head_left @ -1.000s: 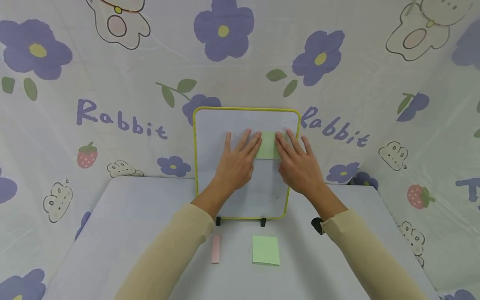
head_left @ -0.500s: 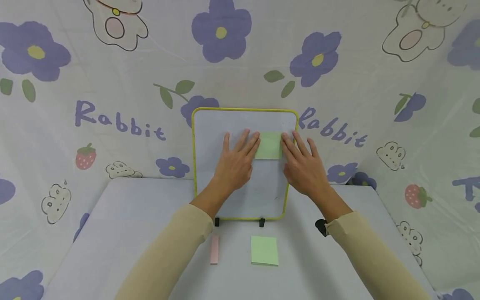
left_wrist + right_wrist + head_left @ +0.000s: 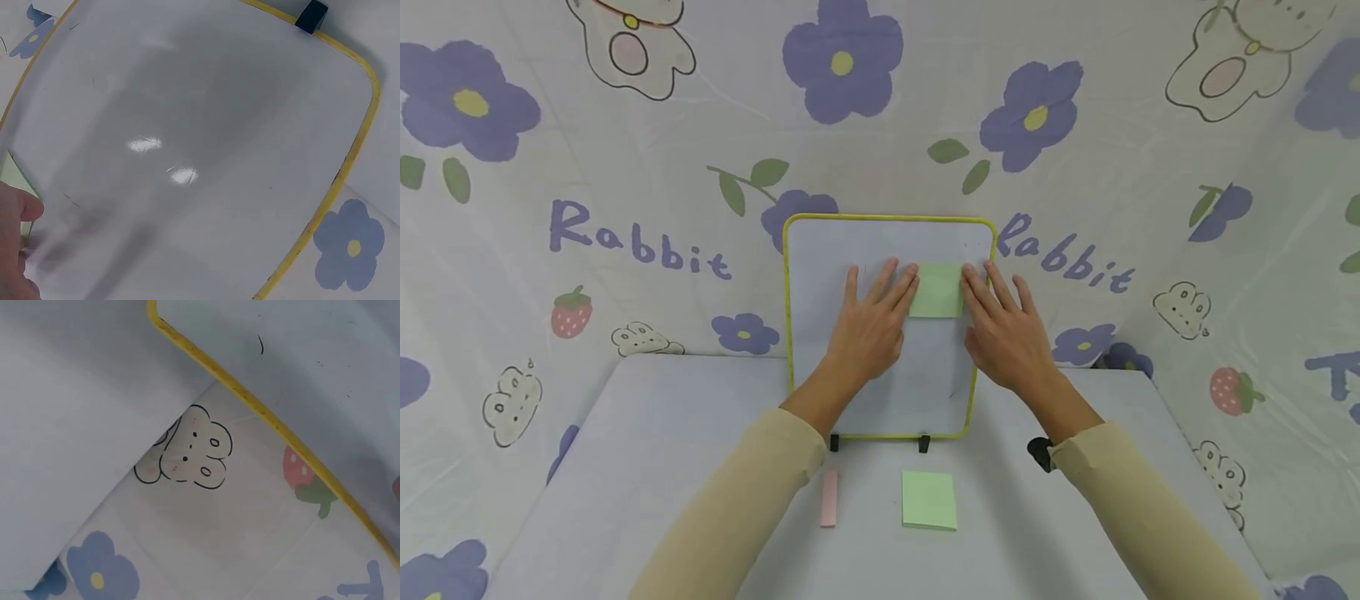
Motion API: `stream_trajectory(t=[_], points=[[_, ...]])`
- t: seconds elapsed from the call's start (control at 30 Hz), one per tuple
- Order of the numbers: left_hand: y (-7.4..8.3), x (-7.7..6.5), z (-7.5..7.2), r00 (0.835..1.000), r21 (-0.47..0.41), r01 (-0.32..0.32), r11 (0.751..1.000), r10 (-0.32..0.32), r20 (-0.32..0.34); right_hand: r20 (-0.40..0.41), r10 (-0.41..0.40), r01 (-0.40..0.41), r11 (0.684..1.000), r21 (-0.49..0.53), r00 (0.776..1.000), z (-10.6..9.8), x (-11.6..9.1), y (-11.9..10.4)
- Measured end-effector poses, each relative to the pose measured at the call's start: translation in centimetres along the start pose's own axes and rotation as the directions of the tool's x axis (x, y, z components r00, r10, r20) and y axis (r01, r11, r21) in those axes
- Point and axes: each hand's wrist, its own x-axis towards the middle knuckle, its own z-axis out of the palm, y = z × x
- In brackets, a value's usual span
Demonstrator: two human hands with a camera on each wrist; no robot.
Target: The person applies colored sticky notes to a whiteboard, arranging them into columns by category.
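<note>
1. Head view: so the green note (image 3: 937, 290) is sitting up on the whiteboard (image 3: 880, 408), right of centre, basically between the two hands. It's looking near enough square, so no long axis is really standing out. The left hand (image 3: 868, 329) is touching its left edge, index and middle fingers lying side by side, the other two fanning away. The right hand (image 3: 1009, 337) is mirroring that at the right edge, fingertips sitting between note and yellow rim (image 3: 887, 218). Neither hand is clearly winning on nearness. Down on the table (image 3: 700, 467), a green pad (image 3: 928, 502) and a pink strip (image 3: 828, 498) are lying in front of the board, between the forearms.

2. Left wrist view: only part of the hand is showing at the left edge, and a corner of the note is poking out right behind it. Can't tell from here whether anything's being pinched.

3. Right wrist view: mostly rim and patterned cloth (image 3: 206, 537) are showing. The note isn't appearing, and finger state is impossible to tell.
</note>
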Motion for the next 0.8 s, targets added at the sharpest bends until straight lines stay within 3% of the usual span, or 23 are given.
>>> stream_trajectory(t=[0.37, 0.57, 0.8], points=[[0.2, -0.2, 0.0, 1.0, 0.014, 0.001, 1.0, -0.001, 0.015, 0.051, -0.059, 0.059, 0.998, -0.014, 0.997, -0.2, 1.5, -1.9], [0.2, -0.4, 0.1, 1.0, 0.031, 0.005, 1.0, -0.004, -0.014, 0.019, -0.037, 0.038, 0.999, -0.034, 0.999, 0.0, 1.3, -1.7], [0.1, -0.7, 0.2, 1.0, 0.052, -0.002, 0.999, 0.002, 0.004, -0.002, -0.002, 0.002, 0.999, -0.032, 1.0, -0.1, 0.4, -0.8]])
